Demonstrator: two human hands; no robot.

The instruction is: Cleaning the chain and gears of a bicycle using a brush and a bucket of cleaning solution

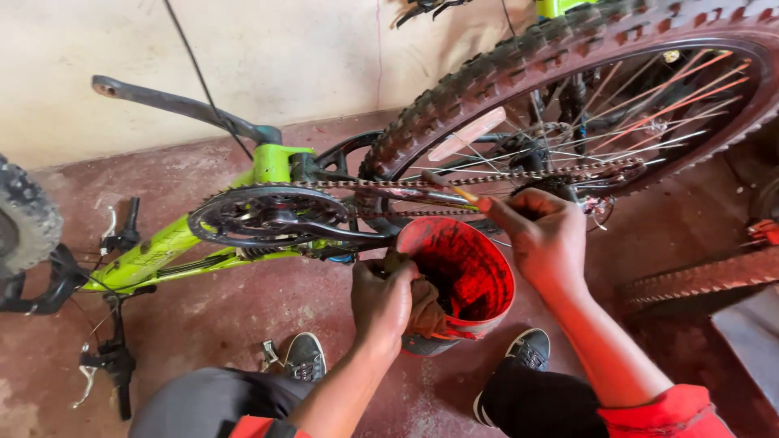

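We see the right hand [542,235] with its fingers [497,212] pinched tight around a thin stick or brush handle [451,190], whose pale tip lies against the lower run of the chain [487,180] just ahead of the rear wheel [600,97]. The left hand [388,298] is curled shut on the near rim of a red tub [464,276], fingers wrapped over the edge with a brownish rag [426,312] bunched under them. The tub sits tilted toward us between the 2 hands, its inside smeared black with grease.

Just left of the tub is the black chainring [264,215] with its crank arm [333,231], the chain running from it to the rear cogs. The bicycle [174,243] has a lime-green frame and stands upside down, its black saddle [162,101] post reaching toward the wall and its handlebar [114,324] with brake levers resting on the floor. A knobby front tyre [24,219] shows at the left edge.

Below, 2 dark shoes [307,357] rest on the floor [203,308], which is reddish concrete, stained and worn. Behind the bicycle rises a pale plastered wall [284,57].
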